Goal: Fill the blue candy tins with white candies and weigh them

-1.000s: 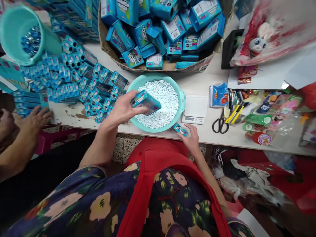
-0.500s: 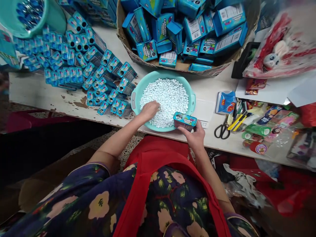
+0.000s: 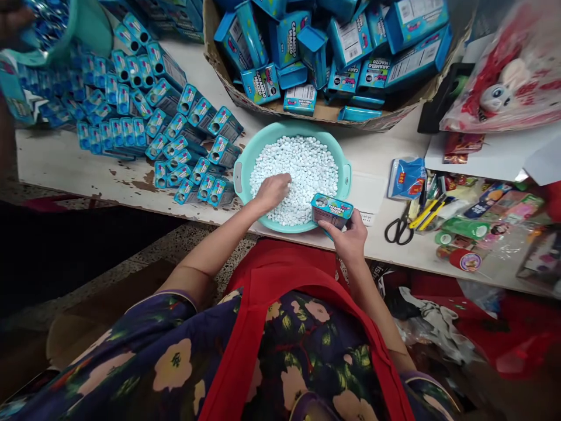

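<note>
Head view, looking down over the table (image 3: 79, 169). I am seeing the left hand (image 3: 272, 192) lying in the teal basin (image 3: 239, 175), its fingers curled down into the white pellets (image 3: 307, 166); I cannot tell whether that grip is closing on any of them. The right hand (image 3: 350, 238) is holding a small blue box (image 3: 331, 210) at the basin's near right rim, the grip clamped around the box's lower part and the open top facing up. The basin is sitting on the table just in front of my red apron (image 3: 272, 292). To the left of the basin, rows of filled blue boxes (image 3: 175, 140) are lying side by side, open ends toward me. Behind the basin, a cardboard tray (image 3: 324, 114) is holding a heap of empty blue cartons (image 3: 315, 41). A white scale (image 3: 366, 196) is lying just right of the basin, partly hidden by the held box. Further right, black-handled scissors (image 3: 398, 228) are resting beside a blue packet (image 3: 405, 178) and a clutter of small items. A teal bucket (image 3: 87, 29) is tilting at the upper left corner.
</note>
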{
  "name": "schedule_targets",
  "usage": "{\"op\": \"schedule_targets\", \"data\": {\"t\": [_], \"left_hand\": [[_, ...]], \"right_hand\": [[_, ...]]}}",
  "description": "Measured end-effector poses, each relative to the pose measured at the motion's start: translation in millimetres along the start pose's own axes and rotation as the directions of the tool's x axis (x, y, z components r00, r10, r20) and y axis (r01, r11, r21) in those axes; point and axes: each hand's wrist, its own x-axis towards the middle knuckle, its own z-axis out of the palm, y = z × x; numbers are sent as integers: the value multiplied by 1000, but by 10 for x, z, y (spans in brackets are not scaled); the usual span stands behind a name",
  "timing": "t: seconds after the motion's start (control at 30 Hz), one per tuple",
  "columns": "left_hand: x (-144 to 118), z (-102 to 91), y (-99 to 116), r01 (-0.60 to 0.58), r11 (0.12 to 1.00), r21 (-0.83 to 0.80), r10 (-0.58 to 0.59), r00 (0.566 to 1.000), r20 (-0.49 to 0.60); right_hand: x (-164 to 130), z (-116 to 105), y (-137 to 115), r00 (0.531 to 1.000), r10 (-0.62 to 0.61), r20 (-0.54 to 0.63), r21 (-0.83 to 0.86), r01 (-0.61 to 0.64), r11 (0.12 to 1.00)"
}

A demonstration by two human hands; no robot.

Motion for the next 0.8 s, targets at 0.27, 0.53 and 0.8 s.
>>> {"op": "schedule_targets", "data": {"t": [0.27, 0.53, 0.8], "left_hand": [[-473, -557, 478, -255, 796, -549, 211, 967, -142], [-659, -809, 664, -404, 853, -330, 389, 914, -113], [-1172, -740, 400, -266, 962, -63, 260, 962, -83]], "right_hand": [[-3, 55, -58, 994, -108, 16, -62, 109, 992], [-27, 160, -57, 986, -164, 36, -21, 165, 986], [-54, 318, -159, 891, -423, 164, 96, 412, 906]]}}
